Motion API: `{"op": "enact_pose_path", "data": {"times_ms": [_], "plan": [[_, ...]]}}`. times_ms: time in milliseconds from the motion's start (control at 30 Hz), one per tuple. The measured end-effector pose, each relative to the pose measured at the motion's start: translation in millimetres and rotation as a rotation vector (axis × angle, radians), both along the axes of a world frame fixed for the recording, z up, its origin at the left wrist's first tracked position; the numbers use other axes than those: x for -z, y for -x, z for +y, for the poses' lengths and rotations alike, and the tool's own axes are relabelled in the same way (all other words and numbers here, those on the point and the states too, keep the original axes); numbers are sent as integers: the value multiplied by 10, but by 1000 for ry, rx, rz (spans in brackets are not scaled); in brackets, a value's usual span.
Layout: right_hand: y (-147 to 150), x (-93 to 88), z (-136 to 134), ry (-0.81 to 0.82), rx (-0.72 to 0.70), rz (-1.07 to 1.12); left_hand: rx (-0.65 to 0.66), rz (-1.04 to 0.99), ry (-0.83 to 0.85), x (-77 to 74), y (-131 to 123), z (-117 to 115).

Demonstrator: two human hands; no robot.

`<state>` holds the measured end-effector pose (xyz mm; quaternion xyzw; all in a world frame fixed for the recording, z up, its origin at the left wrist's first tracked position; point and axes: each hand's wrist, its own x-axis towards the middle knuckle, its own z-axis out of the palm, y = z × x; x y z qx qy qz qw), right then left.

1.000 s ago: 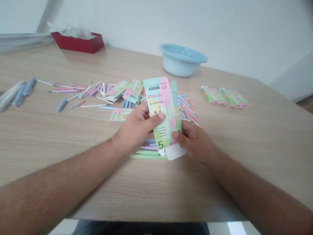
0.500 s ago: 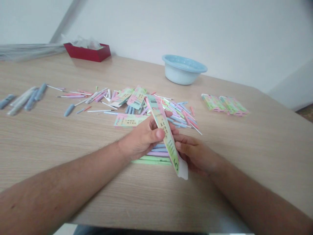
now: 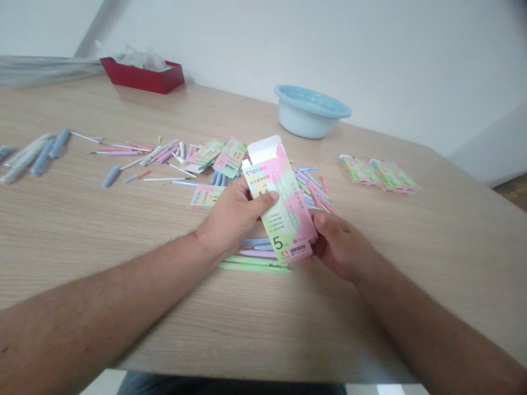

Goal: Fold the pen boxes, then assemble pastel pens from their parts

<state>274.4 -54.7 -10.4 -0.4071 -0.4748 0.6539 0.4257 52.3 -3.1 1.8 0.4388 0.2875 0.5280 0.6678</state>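
A pink, yellow and green pen box (image 3: 284, 214) marked with a 5 is held up between both hands, its white top flap raised. My left hand (image 3: 239, 214) grips its left side, thumb across the front. At the lower right corner, my right hand (image 3: 340, 241) pinches the edge, with some fingers hidden behind. Beneath the box lie several pens (image 3: 251, 264) in a row, green, purple and blue; the box and left hand cover part of them. A flat box (image 3: 201, 196) sits on the table just beyond my left hand.
Loose pen parts (image 3: 160, 156) spread across the table (image 3: 164, 323), with more flat boxes (image 3: 233, 156) on them. Two boxes (image 3: 393, 175) lie at the right. A blue basin (image 3: 308, 120) and a red tray (image 3: 144, 79) with plastic stand at the back. Thicker grey-blue pieces (image 3: 41, 156) lie left.
The box has turned from its narrow side to show its broad face, squared open, with a white flap now at the top. My right hand has shifted slightly right and up.
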Motion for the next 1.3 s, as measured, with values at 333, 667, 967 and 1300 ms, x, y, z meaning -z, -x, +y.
{"op": "enact_pose_path", "data": {"times_ms": [333,667,967,1300], "plan": [[230,-42,-119,190,-39,33,381,-167,112,-41,83,-93],[263,30,-97,105,-33,-12,412,-97,91,-10,71,-82],[153,-77,-104,-106,-140,-374,279,-14,6,-8,33,-123],[162,11,-90,65,-65,-166,447,-43,43,-20,66,-85]]}}
